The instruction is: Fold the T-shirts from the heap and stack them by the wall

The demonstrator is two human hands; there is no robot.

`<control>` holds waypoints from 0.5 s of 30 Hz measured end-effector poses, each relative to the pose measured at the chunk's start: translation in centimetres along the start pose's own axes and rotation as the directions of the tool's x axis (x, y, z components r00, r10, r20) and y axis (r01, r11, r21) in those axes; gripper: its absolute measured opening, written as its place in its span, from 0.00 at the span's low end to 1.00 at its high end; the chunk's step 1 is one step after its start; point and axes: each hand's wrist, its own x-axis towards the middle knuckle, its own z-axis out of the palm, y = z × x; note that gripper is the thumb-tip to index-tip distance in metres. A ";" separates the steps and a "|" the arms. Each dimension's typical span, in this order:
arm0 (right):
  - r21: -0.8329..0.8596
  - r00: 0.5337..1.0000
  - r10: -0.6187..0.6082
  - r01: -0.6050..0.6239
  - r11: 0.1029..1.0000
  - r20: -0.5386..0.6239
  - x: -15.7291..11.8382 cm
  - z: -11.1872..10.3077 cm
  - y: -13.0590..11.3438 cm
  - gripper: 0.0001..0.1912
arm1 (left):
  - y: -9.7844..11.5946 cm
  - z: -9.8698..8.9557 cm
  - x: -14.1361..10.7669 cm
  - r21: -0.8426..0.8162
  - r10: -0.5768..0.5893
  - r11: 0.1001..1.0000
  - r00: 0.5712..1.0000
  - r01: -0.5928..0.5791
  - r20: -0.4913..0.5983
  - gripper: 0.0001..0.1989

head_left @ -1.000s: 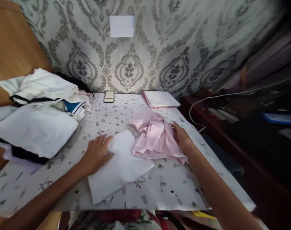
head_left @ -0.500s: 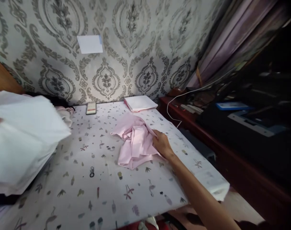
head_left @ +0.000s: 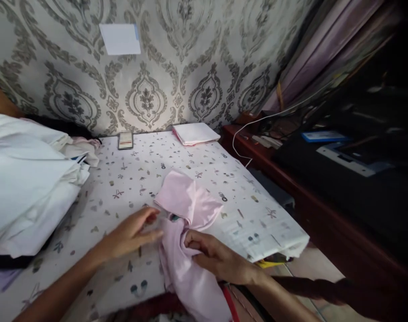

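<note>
Pink garment drawn over the tabletop's near edge

Thin, smooth and faintly shiny, the pink garment spreads in a soft, rounded fold on the printed tabletop, then narrows into loose creases that drop past the near edge. The right hand has its fingers closed, gripping the fabric near that edge. The left hand is open, thumb out and fingers loosely bent, at the garment's left side (whether it touches, I cannot tell). A flat, folded white cloth with a pinkish edge lies by the far right corner; rumpled, matte white clothes are heaped along the left. Half a second ago the garment was bunched farther in, and the left hand was over at the heap
</note>
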 end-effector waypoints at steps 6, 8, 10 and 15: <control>-0.166 0.996 -0.028 0.013 0.986 -0.086 -0.5 -0.4 0.6 0.09 | 0.7 3.7 4.3 0.317 0.212 0.939 0.951 -0.135 -0.224 0.23; -0.205 0.990 -0.018 -0.011 0.979 -0.138 -0.7 -0.3 0.5 0.12 | 1.0 3.3 6.7 0.416 0.285 0.888 0.945 -0.198 -0.158 0.15; -0.225 0.983 -0.013 -0.029 0.974 -0.186 -1.4 -0.6 0.0 0.14 | 1.2 2.1 8.7 0.382 0.290 0.897 0.949 -0.224 -0.124 0.12; -0.230 0.959 0.053 -0.121 0.966 -0.279 -6.0 -5.2 -5.3 0.17 | 0.8 -5.9 8.0 -0.001 0.072 0.996 0.821 -0.089 -0.566 0.10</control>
